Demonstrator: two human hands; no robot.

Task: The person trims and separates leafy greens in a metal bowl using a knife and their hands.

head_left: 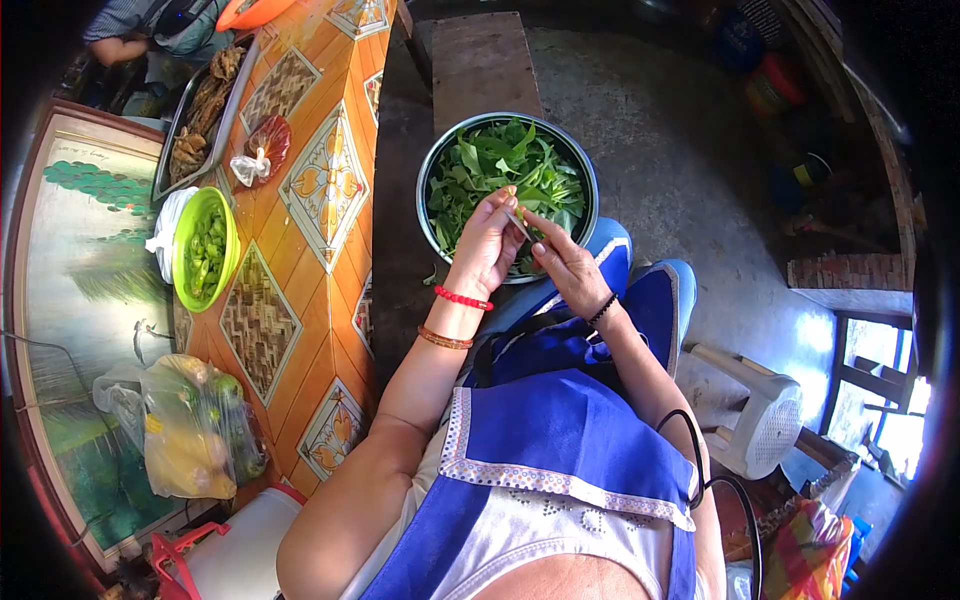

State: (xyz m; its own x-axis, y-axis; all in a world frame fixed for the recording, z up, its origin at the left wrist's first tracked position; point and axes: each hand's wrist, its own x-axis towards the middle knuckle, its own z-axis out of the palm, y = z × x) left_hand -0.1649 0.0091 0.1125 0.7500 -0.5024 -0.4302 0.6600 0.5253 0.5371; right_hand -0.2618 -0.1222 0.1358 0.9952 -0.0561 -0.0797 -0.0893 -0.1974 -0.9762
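Note:
A metal basin full of green leaves stands in front of my knees. Above its near part, my left hand pinches something small and greenish, too small to name. Close against it on the right, my right hand is closed on a small knife, whose blade points up and left toward the left fingertips. The fingertips of both hands almost meet over the leaves.
To the left, an orange patterned table bears a green bowl of green peppers, a metal tray, a tied red bag and a plastic bag. A white stool stands right. Another person's arm shows top left.

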